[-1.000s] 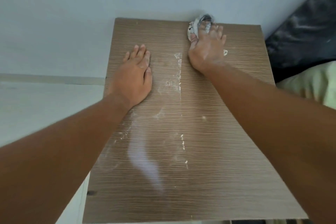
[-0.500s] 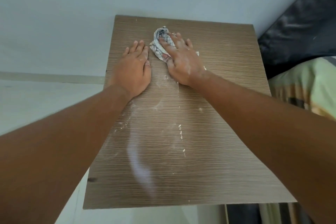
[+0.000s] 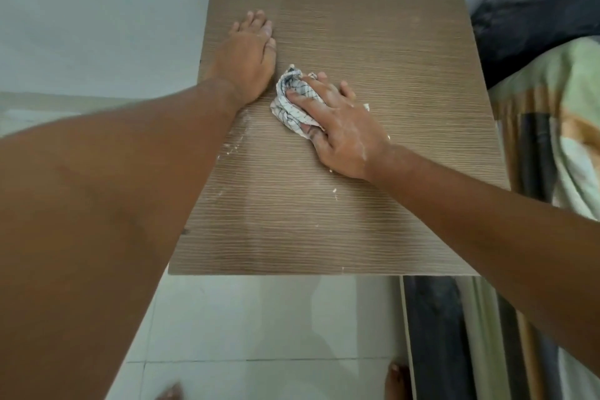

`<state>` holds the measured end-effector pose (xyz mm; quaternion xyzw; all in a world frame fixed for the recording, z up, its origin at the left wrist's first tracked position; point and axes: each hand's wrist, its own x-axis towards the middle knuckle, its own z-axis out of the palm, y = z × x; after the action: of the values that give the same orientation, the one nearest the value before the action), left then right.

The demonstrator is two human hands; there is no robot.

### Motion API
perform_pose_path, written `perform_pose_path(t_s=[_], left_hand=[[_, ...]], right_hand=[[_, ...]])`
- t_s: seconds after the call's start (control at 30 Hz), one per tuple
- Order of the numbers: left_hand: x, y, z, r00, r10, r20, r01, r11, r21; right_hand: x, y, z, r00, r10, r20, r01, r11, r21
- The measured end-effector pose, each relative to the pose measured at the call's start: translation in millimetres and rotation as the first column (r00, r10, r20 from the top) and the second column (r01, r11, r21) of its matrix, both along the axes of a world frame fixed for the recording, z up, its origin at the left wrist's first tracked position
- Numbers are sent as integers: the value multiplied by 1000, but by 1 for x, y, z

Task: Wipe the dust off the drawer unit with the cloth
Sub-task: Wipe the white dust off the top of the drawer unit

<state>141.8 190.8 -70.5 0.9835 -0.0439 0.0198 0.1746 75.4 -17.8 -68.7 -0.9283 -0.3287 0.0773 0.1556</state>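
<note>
Top of the drawer unit (image 3: pixel 373 42), seen from above: a brown wood-grain panel whose far edge meets a pale wall (image 3: pixel 97 10). No container and no legible writing or label appears in the view. The cloth (image 3: pixel 292 101), white with a dark grid pattern and crumpled into a wad, lies on the panel near its middle, slightly toward the left edge. The right hand (image 3: pixel 341 130) rests palm down on the cloth, fingers spread and only slightly curled, pressing the wad against the surface; the thumb tucks under its near side. The left hand (image 3: pixel 250 55) lies flat and open on the panel near the far left corner, holding nothing; its heel sits just beside the cloth. White dust specks (image 3: pixel 233 146) remain along the left edge and near the right wrist. Pale floor tiles (image 3: pixel 259 318) show below the near edge; patterned bedding (image 3: pixel 558 107) lies beyond the right edge.
</note>
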Motion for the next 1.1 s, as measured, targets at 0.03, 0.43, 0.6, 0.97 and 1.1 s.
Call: perform_pose_path(t_s=[0.03,0.43,0.6,0.97,1.1], left_hand=[[1,-1,1,1000,5,-4,-5,1000,2],[-6,-3,3,1000,16,-22,-16,999,37],[-8,-2,4,999,18,-28,-17,999,41],[-11,-1,5,999,4,-40,-2,999,53],[-10,2,6,998,-20,-54,20,1000,6]], right_hand=[[-8,-3,1,1000,8,0,-8,1000,-8],[-121,-36,0,990,134,-50,-137,989,-52],[-150,-45,-2,982,180,-53,-181,983,-16],[-211,-70,-23,934,355,34,-354,935,-34],[-249,-79,-14,932,361,-20,-359,930,79]])
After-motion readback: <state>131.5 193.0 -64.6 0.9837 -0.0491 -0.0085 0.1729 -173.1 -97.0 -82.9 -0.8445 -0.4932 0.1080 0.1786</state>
